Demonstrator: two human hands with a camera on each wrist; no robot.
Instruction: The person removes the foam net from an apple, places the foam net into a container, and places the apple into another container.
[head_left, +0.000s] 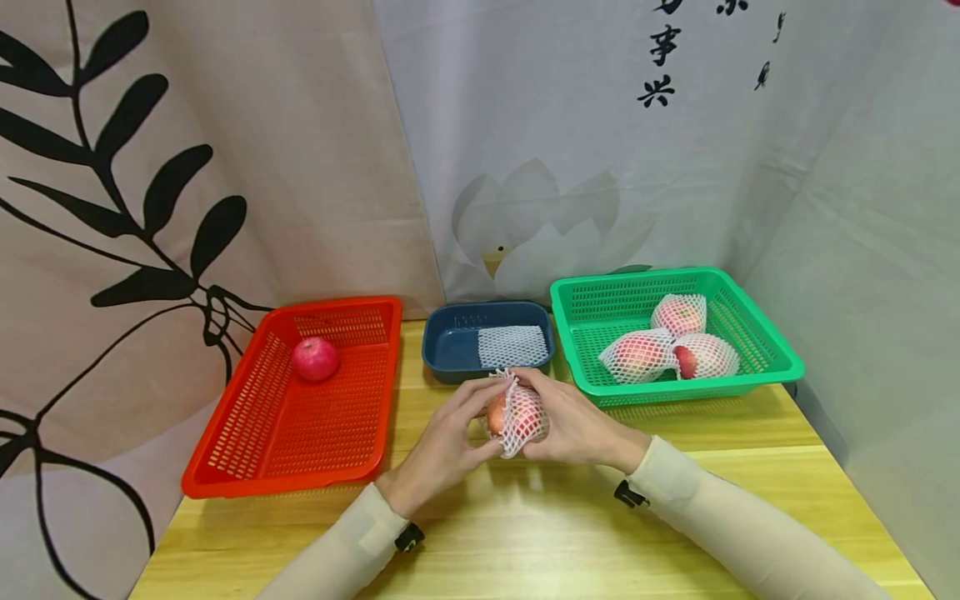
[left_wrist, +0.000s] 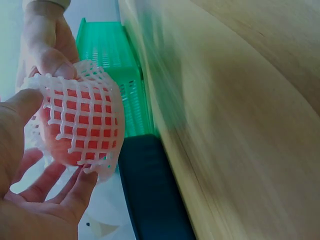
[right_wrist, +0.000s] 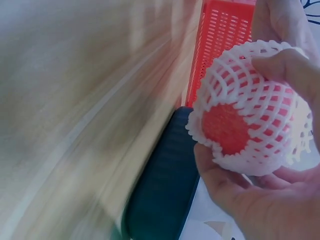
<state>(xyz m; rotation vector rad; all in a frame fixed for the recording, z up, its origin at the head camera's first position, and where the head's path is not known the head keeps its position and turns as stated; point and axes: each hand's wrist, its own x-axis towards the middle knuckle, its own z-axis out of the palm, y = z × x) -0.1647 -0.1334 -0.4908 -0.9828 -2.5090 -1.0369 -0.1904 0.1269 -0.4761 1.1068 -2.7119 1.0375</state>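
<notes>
Between both hands, over the wooden table near the blue tray, is a red apple (right_wrist: 227,129) in a white foam net sleeve (head_left: 523,423). My left hand (head_left: 447,440) holds it from the left, with thumb and fingertips at the net's edge. From the other side my right hand (head_left: 576,423) grips the netted apple, its thumb pressed on the mesh in the right wrist view. The net covers most of the fruit; bare red skin shows through an opening at one end and on the left side in the head view.
A red basket (head_left: 288,482) on the left contains one bare apple (head_left: 315,359). Behind the hands, the blue tray (head_left: 450,367) holds flat white foam nets (head_left: 513,347). The green basket (head_left: 581,333) at right has three netted apples (head_left: 637,357). A printed curtain (head_left: 315,167) hangs behind.
</notes>
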